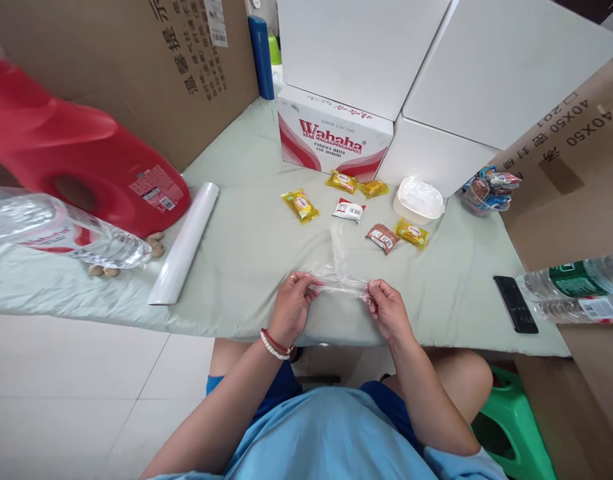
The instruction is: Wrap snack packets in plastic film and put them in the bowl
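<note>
Between my two hands a thin piece of clear plastic film (339, 285) is stretched sideways over the front of the table, and a loose part of it stands up towards the back. My left hand (294, 303) pinches its left end. At the right end, my right hand (386, 307) grips it between thumb and fingers. Whether it is a bag or a cover, I cannot tell. Beyond it lie several small packets: a yellow one (300, 205), a white-and-red one (349, 210), a brown one (382, 237) and another yellow one (411, 232). A white tub (418, 200) holds crumpled clear plastic.
A white roll (184, 243), a red jug (101, 153) and a lying water bottle (66, 227) are on the left. A Wahaha carton (336, 133) stands at the back. To the right are a container of wrapped snacks (486, 190), a phone (515, 305) and two bottles (576, 280).
</note>
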`<state>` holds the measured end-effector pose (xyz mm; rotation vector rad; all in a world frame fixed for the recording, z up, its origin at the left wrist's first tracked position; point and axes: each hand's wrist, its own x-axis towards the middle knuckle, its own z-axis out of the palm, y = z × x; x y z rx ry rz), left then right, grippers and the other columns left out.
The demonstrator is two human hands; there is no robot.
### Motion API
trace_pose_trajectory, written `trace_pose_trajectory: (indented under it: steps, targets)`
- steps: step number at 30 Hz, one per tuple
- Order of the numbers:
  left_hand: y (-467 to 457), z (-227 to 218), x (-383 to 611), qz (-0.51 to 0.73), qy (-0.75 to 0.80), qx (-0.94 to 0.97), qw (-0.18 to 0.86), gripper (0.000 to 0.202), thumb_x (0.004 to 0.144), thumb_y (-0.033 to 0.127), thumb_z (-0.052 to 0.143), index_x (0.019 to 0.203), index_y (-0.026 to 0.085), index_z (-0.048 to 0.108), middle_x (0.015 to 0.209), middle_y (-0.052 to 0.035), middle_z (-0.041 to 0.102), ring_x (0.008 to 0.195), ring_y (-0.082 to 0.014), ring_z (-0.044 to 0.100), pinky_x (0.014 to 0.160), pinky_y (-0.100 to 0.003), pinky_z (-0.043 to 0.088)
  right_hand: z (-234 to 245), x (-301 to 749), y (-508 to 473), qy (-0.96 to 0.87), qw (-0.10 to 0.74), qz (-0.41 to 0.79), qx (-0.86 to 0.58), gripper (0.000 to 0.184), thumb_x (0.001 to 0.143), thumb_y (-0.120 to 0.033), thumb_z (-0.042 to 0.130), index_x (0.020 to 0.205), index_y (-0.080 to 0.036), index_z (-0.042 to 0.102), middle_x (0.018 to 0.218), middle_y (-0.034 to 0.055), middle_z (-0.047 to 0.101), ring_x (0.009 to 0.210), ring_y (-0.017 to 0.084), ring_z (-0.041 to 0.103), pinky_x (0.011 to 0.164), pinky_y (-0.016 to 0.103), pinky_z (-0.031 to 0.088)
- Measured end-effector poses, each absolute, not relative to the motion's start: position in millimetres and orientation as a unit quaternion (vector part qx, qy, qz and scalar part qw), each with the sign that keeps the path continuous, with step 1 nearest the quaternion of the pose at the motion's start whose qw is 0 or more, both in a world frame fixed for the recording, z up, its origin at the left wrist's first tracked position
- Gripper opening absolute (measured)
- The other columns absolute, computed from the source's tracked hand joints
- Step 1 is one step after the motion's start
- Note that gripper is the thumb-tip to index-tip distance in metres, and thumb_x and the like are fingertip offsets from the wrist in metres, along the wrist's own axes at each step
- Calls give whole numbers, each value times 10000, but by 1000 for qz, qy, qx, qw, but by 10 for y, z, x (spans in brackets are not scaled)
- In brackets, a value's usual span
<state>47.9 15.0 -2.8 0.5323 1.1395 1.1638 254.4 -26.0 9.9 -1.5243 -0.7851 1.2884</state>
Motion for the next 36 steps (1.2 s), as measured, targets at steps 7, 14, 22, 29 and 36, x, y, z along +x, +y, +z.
trace_pose_trajectory:
  steps: [7, 14, 22, 29, 36]
  targets:
    - [105, 30, 506, 525, 488, 259, 648, 292, 644, 284, 802, 832, 204, 593, 868, -1, 700, 931, -186, 703, 868, -310, 527, 184, 2780, -245, -596, 324, 344, -650, 471, 804, -572, 795, 1117, -227, 729, 1134, 94, 734, 1040, 262, 651, 898, 400, 551]
    - [-32, 0, 428, 466, 491, 366, 638, 281, 653, 316, 758, 824, 217, 558, 994, -37, 694, 996, -225, 668, 906, -360, 524, 241, 2666, 236, -621, 288, 367, -630, 248, 931, -438, 607, 962, -221, 724, 862, 38, 719, 810, 210, 647, 757, 331, 509]
    - [161, 451, 331, 384, 588, 657, 276, 405, 893, 481, 625, 1195, 211, 609, 1313, -146, 649, 1317, -341, 572, 1142, -522, 434, 318, 2469, 275, -709, 281, 282, -583, 189, 956, -328, 607, 936, -234, 770, 872, 41, 695, 776, 180, 623, 743, 305, 453]
    - [522, 167, 553, 335, 592, 612, 403, 439, 985, 526, 435, 658, 234, 466, 575, 22, 457, 603, -167, 484, 636, -301, 381, 256, 2594, 354, -578, 364, 404, -609, 307, 887, -513, 652, 864, -210, 703, 683, -18, 606, 619, 146, 498, 591, 267, 369]
    - [607, -37, 362, 408, 615, 494, 460, 419, 998, 577, 409, 767, 247, 527, 557, 36, 474, 542, -172, 494, 561, -291, 390, 106, 2941, 292, -429, 424, 430, -671, 402, 763, -587, 741, 868, -209, 657, 651, -36, 576, 541, 123, 424, 518, 263, 320]
